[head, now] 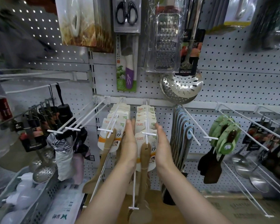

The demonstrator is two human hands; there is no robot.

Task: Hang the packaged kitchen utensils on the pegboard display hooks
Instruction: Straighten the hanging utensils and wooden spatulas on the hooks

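Wooden spatulas on cream header cards (146, 139) hung in a row on a white hook (146, 125) at the middle of the grey pegboard (233, 78). The left hand (130, 146) and the right hand (162, 147) stood on either side of that row, palms facing each other, fingers straight and together, flanking the front card; neither grip was clenched round anything, and whether the palms actually touched the cards could not be told. Just to the left, a second row of the same carded spatulas (111, 135) hung on its own hook. Above were a carded purple-handled knife (127, 68), packed scissors (126, 13), a grater (166, 44) and a perforated steel skimmer (182, 86). To the right hung blue-edged utensils (183, 128) and green-carded dark spatulas (223, 135). At the lower left a grey basket (44, 206) held white items.
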